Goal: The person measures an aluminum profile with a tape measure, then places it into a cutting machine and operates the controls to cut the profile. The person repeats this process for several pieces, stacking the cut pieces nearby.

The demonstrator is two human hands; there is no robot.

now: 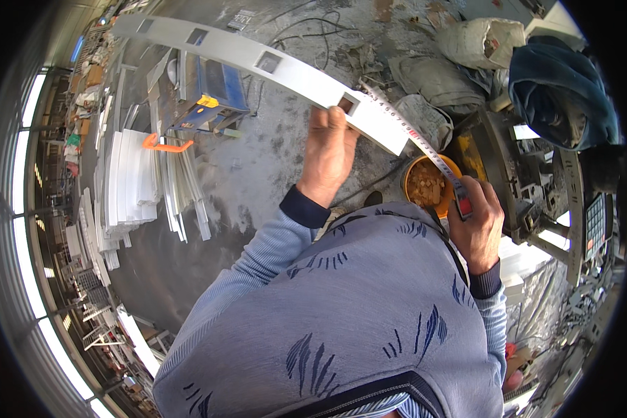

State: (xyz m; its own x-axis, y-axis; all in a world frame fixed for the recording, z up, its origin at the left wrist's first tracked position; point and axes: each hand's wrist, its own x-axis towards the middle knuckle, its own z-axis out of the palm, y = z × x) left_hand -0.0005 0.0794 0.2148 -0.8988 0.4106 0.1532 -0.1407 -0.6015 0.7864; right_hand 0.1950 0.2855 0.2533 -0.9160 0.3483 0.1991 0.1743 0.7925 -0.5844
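Observation:
My left hand (325, 157) grips a long white metal profile (299, 82) near its closer end, thumb beside the last of several rectangular cutouts. The profile slants away to the upper left. In my right hand (482, 226) is a tape measure (464, 200), its case mostly covered by my fingers. Its pale blade (427, 148) is pulled out and runs up left past the profile's near end, beside its right edge. Whether the blade touches the profile I cannot tell.
Below the blade stands an orange bucket (455, 166) with brownish pieces inside. White profiles (129, 181) are stacked at left, near an orange hooked piece (168, 145) and a blue metal box (224, 87). Sacks (481, 43), dark blue cloth (561, 94) and a keypad device (595, 226) are at right.

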